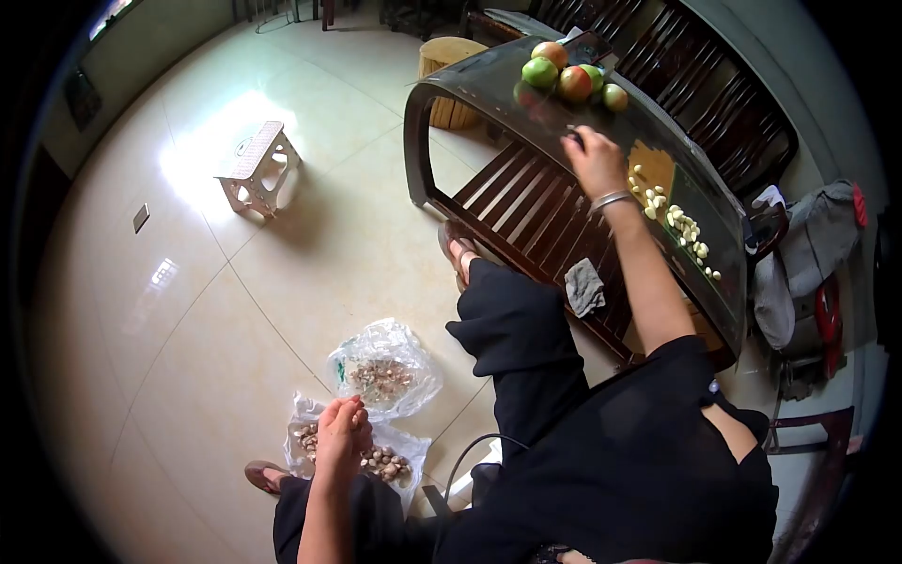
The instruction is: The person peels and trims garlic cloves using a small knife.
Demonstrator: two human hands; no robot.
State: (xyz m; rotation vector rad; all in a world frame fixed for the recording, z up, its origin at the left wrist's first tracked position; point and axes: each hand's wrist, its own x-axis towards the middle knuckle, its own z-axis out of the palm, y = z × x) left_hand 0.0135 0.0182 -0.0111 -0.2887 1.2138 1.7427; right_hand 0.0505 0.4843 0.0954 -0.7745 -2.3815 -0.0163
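My left hand [344, 432] is closed, fingertips pressed together, above a white bag of unpeeled garlic cloves [385, 462]; what it pinches is too small to name. Just beyond it lies a clear plastic bag [423, 376] with garlic skins [381, 378] inside. My right hand [596, 162], a bracelet on its wrist, is over the dark glass-topped table [498, 85], its fingers curled round a small dark thing I cannot make out. Beside that hand, pale peeled cloves [684, 226] lie scattered near a yellow-brown patch [653, 164] on the tabletop.
Several red and green fruits [575, 83] sit at the table's far end. A grey cloth [584, 288] lies on the slatted lower shelf [526, 207]. On the tiled floor stand a small stool [256, 162] and a round wooden stool [449, 58]. Dark wooden chairs stand behind the table.
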